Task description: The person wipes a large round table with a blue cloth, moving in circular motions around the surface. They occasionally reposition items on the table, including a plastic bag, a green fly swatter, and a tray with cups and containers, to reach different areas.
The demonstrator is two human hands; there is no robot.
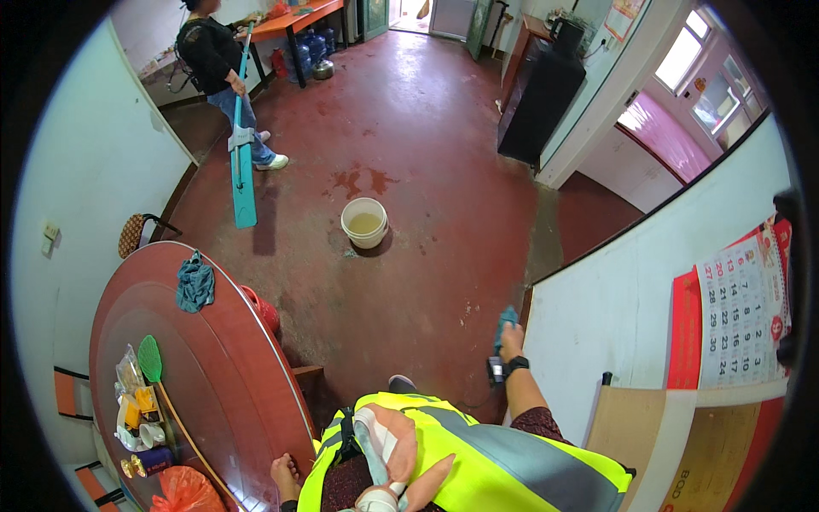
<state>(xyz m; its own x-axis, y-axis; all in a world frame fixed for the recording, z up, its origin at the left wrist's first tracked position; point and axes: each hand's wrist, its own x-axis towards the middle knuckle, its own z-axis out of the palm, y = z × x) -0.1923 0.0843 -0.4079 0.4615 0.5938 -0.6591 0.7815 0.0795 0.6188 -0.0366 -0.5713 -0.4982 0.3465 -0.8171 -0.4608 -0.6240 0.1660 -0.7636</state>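
My right hand hangs low beside the white wall, gripping a bunched blue-green cloth. At the near edge of the round red table is my left hand, its fingers curled in with nothing seen in them. A second crumpled blue-green cloth lies on the table's far part. Ahead on the red floor stands a white bucket, holding cloudy yellowish water.
A green fly swatter, small packets, a cup and an orange-red plastic bag lie on the table. A person at far left holds a long turquoise flat object. Wet patches mark the floor. A tall black cabinet stands right.
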